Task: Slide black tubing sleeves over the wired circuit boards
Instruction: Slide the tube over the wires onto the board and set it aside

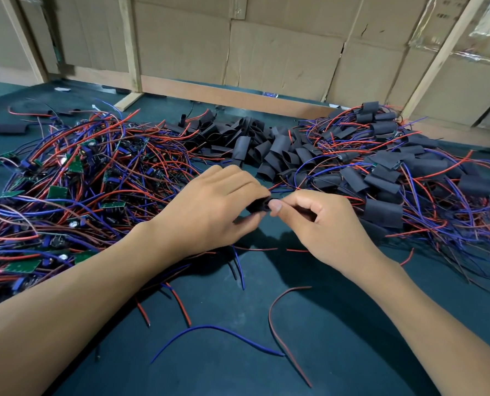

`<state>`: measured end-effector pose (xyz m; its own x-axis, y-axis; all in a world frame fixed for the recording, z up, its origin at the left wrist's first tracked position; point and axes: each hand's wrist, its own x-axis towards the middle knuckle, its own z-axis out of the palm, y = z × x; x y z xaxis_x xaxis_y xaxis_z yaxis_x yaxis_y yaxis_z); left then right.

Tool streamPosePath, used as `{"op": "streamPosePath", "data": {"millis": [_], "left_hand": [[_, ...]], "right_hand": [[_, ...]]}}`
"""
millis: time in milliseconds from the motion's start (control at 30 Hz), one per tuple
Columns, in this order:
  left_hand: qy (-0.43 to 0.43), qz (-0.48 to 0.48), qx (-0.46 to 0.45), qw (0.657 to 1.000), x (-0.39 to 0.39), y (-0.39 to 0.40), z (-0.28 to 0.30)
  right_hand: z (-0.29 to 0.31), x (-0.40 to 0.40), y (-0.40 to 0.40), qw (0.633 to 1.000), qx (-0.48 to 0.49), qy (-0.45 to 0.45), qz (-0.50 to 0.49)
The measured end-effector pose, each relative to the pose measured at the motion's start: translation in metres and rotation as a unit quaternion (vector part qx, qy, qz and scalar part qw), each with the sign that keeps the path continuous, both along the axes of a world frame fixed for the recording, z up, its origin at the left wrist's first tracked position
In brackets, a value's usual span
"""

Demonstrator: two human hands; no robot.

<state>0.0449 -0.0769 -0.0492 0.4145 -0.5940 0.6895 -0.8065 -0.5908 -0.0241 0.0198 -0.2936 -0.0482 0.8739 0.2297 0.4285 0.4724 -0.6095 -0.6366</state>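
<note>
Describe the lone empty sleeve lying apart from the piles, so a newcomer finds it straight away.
Start at the tangled heap of bare green boards on the left of the dark table. Look past its far-left edge: one black sleeve lies flat there. Unlike the heaped sleeves at the back centre, it lies alone.

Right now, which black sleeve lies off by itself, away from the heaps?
The lone black sleeve at far left on the mat, beyond the wired boards pile.

black sleeve point(259, 206) mostly hidden between both hands, its contents unseen
</note>
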Motion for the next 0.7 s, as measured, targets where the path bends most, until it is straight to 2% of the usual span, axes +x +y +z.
{"op": "streamPosePath", "data": {"millis": [167, 267, 367, 467, 533, 633, 700], "left_hand": [[-0.033, 0.009, -0.015, 0.999, 0.003, 0.002, 0.001], [-0.023, 0.043, -0.031, 0.998, 0.005, 0.004, 0.004], [0.018, 0.108, -0.091, 0.99, 0.008, 0.011, 0.006], [0.105, 0.174, -0.169, 0.964, 0.012, 0.017, 0.006], [0.132, 0.193, -0.193, 0.953, 0.011, 0.017, 0.007], [0.131, 0.205, -0.203, 0.949, 0.007, 0.013, 0.009], [0.107, 0.214, -0.189, 0.952, 0.005, 0.01, 0.008]], "right_hand": [[-0.002, 0.002, -0.004, 0.998, -0.058, 0.005, 0.005], [0.001, 0.005, -0.013, 0.995, -0.082, 0.052, -0.003], [0.004, 0.008, -0.021, 0.996, -0.078, 0.048, -0.023], [0.009, 0.01, -0.028, 0.998, 0.01, 0.042, -0.037], [0.013, 0.01, -0.032, 0.996, 0.061, 0.055, -0.028], [0.016, 0.011, -0.035, 0.989, 0.117, 0.086, -0.02], [0.016, 0.013, -0.035, 0.976, 0.196, 0.097, 0.003]]}}
